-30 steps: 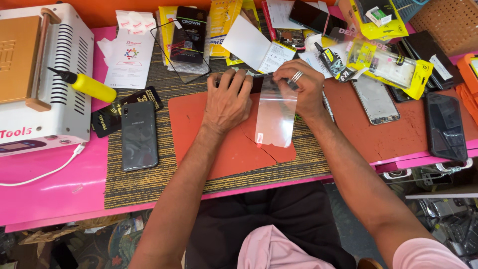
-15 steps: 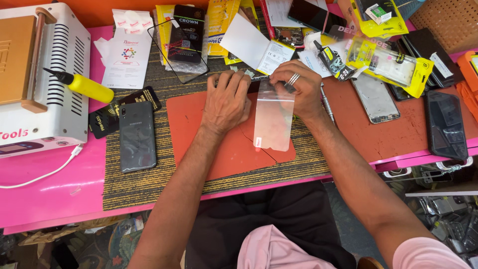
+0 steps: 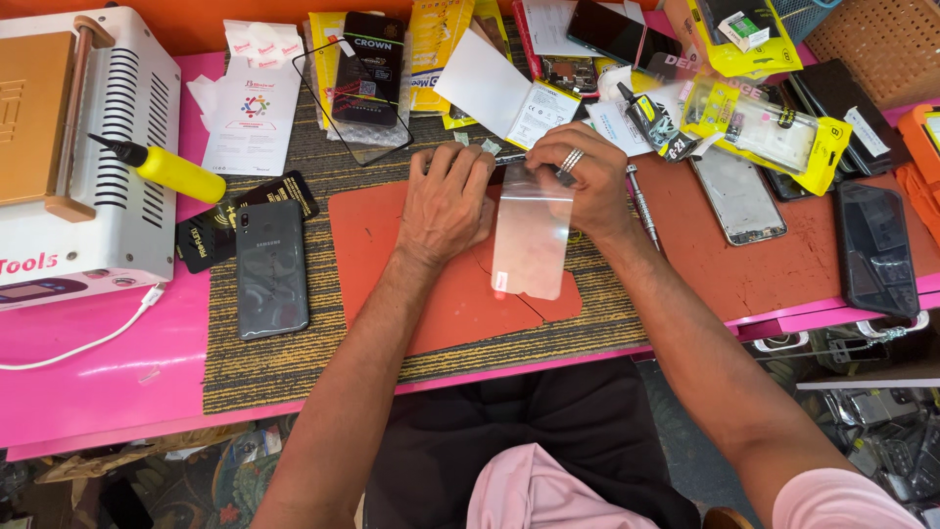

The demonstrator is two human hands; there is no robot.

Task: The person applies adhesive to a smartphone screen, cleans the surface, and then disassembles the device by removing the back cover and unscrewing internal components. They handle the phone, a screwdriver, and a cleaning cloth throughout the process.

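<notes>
A clear screen protector film [image 3: 530, 238] lies on the red work mat [image 3: 392, 235] in the middle of the table. My left hand [image 3: 446, 199] presses down at the film's top left corner, fingers bent. My right hand [image 3: 580, 176], with rings on one finger, pinches the film's top right edge. A thin dark object shows between the two hands at the film's top, mostly hidden by my fingers.
A grey phone [image 3: 271, 267] lies face down left of the mat. A white machine [image 3: 73, 147] with a yellow glue bottle [image 3: 166, 167] stands at far left. A screwdriver [image 3: 641, 201], phone parts [image 3: 737, 194], a dark phone [image 3: 871, 245] and packaging [image 3: 764, 118] crowd the right and back.
Both hands stay on the film's top edge; they have barely shifted. The film lies in the same place on the mat.
</notes>
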